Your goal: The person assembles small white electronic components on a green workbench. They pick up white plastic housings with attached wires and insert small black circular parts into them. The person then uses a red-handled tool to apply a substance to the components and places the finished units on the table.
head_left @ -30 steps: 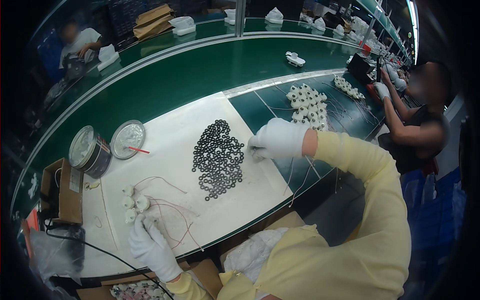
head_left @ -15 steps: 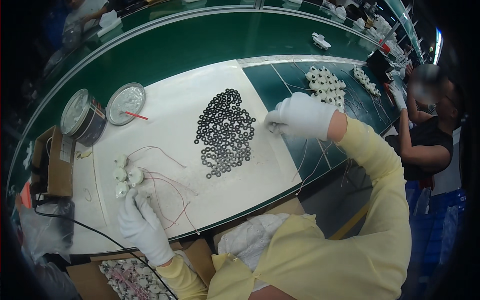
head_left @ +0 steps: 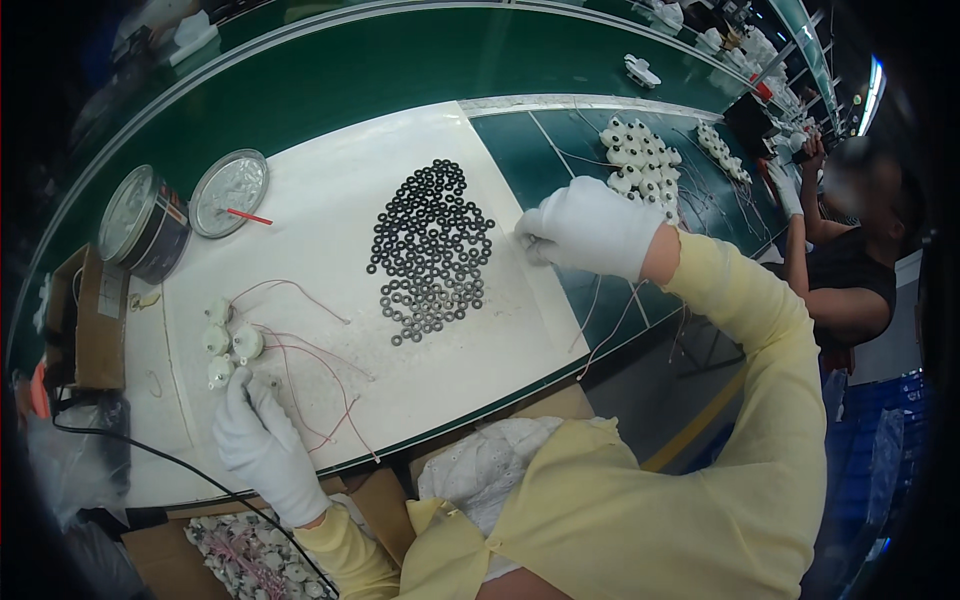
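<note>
Head view: holding the white-gloved left hand [head_left: 262, 445] just beside four small red-wired motors [head_left: 247, 343], at left on the white sheet [head_left: 320, 230] over the worktop [head_left: 515, 145]; holding the white-gloved right hand [head_left: 592, 230] near the sheet's right edge, beside black rings [head_left: 430, 250] spread mid-sheet. Curling right fingertips together, but cannot tell whether clamped on anything; cannot tell the left grip's closure either.

White marks the sheet [head_left: 500, 350] and gloves [head_left: 600, 228], black the rings [head_left: 427, 245], cream the round parts [head_left: 248, 343] with pinkish-red wires [head_left: 285, 282], pale yellow the sleeves [head_left: 760, 310], green the tabletop [head_left: 510, 140], red the stick [head_left: 250, 216], brown the box [head_left: 98, 345], and a yellow stripe [head_left: 695, 425] crosses the grey floor [head_left: 628, 388].
</note>
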